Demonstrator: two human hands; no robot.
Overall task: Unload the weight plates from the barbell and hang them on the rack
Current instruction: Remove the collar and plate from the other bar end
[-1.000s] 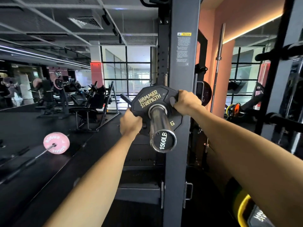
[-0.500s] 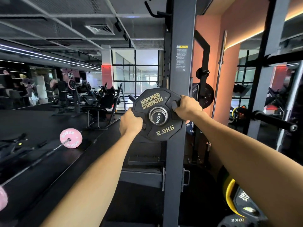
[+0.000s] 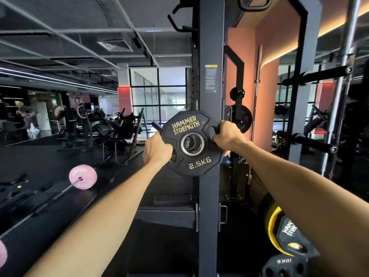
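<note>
A black 2.5 kg Hammer Strength plate (image 3: 191, 164) is held upright in front of the dark rack upright (image 3: 211, 56). My left hand (image 3: 156, 149) grips its left edge and my right hand (image 3: 227, 135) grips its upper right edge. Through the plate's centre hole the barbell sleeve end (image 3: 189, 144), marked 1500LB, shows just inside the steel ring. Plates hang on the rack at lower right: a yellow-rimmed one (image 3: 273, 226) and a black 10 kg one (image 3: 283, 265).
A barbell with a pink Rogue plate (image 3: 82, 176) lies on the black floor at left. Benches and machines (image 3: 111, 132) stand behind it. Storage pegs (image 3: 311, 141) stick out from the rack at right; a bare bar (image 3: 256, 92) stands upright by the orange wall.
The plate has slid outward along the sleeve toward me; the long sleeve seen a second ago now only shows its end inside the hole. Both hands kept their grip.
</note>
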